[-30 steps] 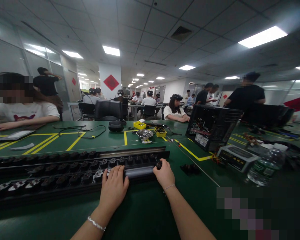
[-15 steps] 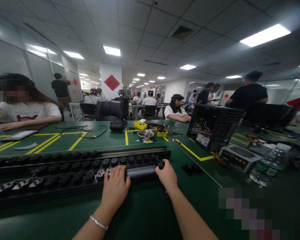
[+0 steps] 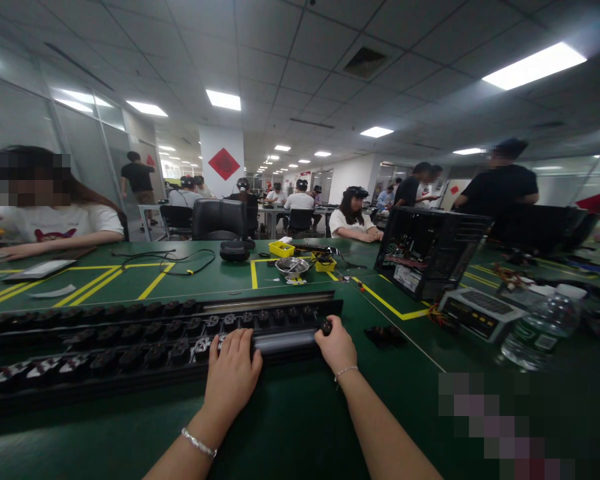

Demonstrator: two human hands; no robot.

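Three long black strips with rows of round black socket-like modules lie side by side across the table. My left hand grips the nearest strip, fingers over its top and thumb at the near side; its palm hides part of the row. My right hand is closed around a small round black module just past that strip's right end. Between my hands a bare, smooth grey channel shows. Behind my hands lies the middle strip, its modules running almost to its right end.
A metal bowl and a yellow tray stand farther back. To the right are an opened computer case, a power supply, a water bottle and a flat black piece. A co-worker sits at the left.
My right hand has shifted slightly to the right and up with the black module, away from the strip's end. My left hand stays in place on the strip.
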